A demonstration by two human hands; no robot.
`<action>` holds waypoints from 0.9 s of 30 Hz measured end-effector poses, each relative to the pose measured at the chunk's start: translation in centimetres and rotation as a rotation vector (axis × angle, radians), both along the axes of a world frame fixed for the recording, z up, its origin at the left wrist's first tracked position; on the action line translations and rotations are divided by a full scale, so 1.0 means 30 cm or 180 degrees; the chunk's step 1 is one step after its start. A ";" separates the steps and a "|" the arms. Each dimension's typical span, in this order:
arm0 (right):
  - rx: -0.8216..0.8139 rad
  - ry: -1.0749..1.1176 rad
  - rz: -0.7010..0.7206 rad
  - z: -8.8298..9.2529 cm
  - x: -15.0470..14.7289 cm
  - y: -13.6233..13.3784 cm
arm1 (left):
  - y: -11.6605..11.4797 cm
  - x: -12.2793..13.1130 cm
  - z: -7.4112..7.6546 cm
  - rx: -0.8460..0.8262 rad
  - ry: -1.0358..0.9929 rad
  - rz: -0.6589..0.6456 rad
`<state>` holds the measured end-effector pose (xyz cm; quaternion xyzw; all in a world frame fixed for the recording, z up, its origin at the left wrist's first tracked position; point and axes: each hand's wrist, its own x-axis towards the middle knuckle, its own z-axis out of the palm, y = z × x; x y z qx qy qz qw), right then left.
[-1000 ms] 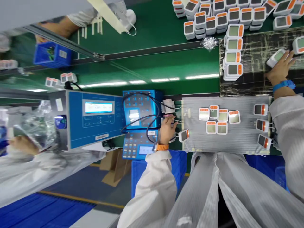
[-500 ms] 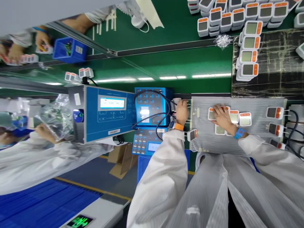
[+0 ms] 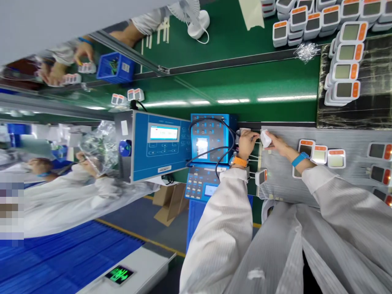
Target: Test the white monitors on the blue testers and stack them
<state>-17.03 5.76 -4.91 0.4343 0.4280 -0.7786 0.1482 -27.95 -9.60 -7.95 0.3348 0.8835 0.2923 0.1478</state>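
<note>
**Bright, even overhead light, sharp at the grip**
Long white ceiling-tube reflections point(image 3: 226, 101) glare across the glossy green bench point(image 3: 245, 77) above the grip of bare hands point(image 3: 280, 146); shadows stay faint. Wide-lens curvature bends the frame's edges, and a pixelated mosaic block point(image 3: 11, 210) sits far left of the grip.

An inspection of the surroundings finds a green bench surface point(image 3: 245, 83) carrying strip-light reflections point(image 3: 226, 101), a white desk fan point(image 3: 196, 16) standing on it, and cardboard boxes point(image 3: 170, 204) resting on a grey floor point(image 3: 122, 216) marked by a yellow line point(image 3: 137, 238).
</note>
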 end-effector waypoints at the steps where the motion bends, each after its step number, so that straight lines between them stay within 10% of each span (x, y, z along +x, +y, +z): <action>1: -0.0088 -0.0063 -0.0038 -0.009 -0.012 -0.008 | -0.004 -0.001 0.001 0.0011 -0.0008 0.0024; 27: -0.0008 -0.0190 0.0032 -0.062 -0.017 -0.018 | -0.052 -0.023 0.049 0.0063 -0.0075 -0.0225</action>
